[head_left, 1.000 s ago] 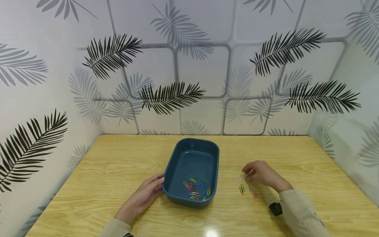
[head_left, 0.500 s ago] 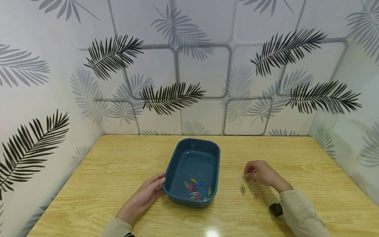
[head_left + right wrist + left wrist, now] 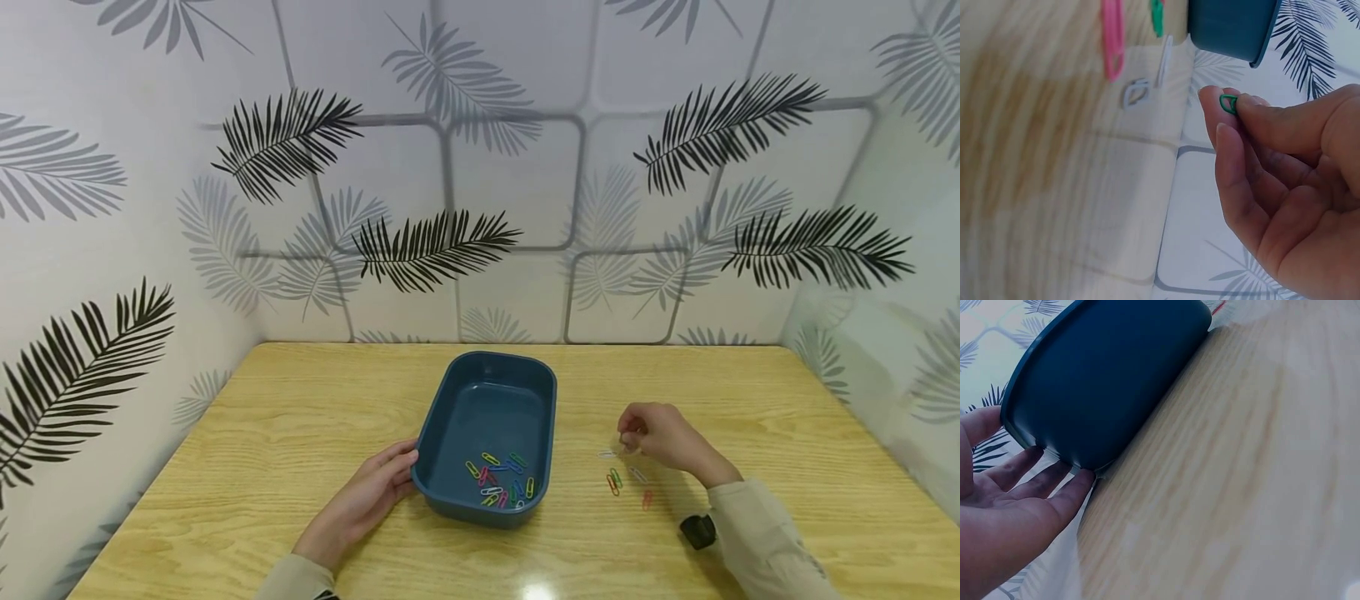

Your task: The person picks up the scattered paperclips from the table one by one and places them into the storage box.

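My left hand (image 3: 371, 492) rests at the near left side of a dark blue plastic tray (image 3: 487, 367), its spread, fairly straight fingers (image 3: 1075, 490) touching the wall and rim. Several coloured paper clips (image 3: 491, 477) lie loose in the near half of the tray. To the right of it, just over the table, my right hand (image 3: 663, 437) pinches a green paper clip (image 3: 1227, 103) between thumb and forefinger. Most of that clip is hidden by the fingertips. Below this hand lie a white clip (image 3: 607, 454), a red clip (image 3: 612, 484), a grey-white clip (image 3: 637, 474) and a pink clip (image 3: 647, 499).
The wooden table (image 3: 315, 383) runs back to a wall (image 3: 517, 183) with a leaf pattern. A black device (image 3: 698, 531) sits at the right sleeve's cuff. The pink clip (image 3: 1112, 44) and grey-white clip (image 3: 1135, 93) show large in the right wrist view.
My right hand has moved slightly right from its place a second ago and rises a little, fingertips staying pinched together. The left hand and the tray keep their places.
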Demonstrator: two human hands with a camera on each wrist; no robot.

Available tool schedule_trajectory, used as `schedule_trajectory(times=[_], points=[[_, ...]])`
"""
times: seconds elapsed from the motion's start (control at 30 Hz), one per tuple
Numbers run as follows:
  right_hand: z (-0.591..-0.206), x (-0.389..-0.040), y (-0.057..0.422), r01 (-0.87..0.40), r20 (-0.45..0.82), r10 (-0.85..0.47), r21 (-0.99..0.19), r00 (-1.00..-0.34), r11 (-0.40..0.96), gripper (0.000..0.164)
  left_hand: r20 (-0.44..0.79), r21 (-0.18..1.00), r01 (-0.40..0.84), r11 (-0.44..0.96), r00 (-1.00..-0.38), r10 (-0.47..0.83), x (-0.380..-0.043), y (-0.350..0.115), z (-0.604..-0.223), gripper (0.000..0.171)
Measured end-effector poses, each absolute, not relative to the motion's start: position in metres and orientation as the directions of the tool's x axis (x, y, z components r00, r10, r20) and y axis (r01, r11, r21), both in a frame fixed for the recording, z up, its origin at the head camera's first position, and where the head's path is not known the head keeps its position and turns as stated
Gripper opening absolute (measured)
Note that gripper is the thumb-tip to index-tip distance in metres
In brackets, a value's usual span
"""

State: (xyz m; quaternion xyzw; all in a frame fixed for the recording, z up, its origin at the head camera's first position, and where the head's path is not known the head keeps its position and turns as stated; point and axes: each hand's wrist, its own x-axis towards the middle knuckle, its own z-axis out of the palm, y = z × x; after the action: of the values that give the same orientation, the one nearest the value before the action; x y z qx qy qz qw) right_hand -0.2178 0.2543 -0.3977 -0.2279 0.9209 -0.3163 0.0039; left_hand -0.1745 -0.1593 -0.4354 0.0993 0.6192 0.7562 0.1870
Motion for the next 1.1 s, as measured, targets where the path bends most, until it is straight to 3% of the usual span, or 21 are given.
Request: schedule_trajectory(times=[0.33, 0.7, 1.1], points=[[-0.399, -0.206, 0.239, -0.472, 0.151, -0.490, -0.606, -0.859, 0.640, 0.005, -0.086, 0.973, -0.164, -0.161, -0.911, 0.404, -0.174, -0.161, -0.438, 0.061], [-0.360, -0.215, 0.216, -0.547, 0.113, -0.614, -0.598, -0.781, 0.586, 0.015, -0.079, 0.976, -0.151, -0.156, -0.915, 0.395, -0.175, -0.161, -0.437, 0.062], [-0.329, -0.221, 0.184, -0.647, 0.129, -0.668, -0.436, -0.733, 0.626, 0.006, -0.092, 0.972, -0.166, -0.165, -0.920, 0.382, -0.175, -0.159, -0.440, 0.061]])
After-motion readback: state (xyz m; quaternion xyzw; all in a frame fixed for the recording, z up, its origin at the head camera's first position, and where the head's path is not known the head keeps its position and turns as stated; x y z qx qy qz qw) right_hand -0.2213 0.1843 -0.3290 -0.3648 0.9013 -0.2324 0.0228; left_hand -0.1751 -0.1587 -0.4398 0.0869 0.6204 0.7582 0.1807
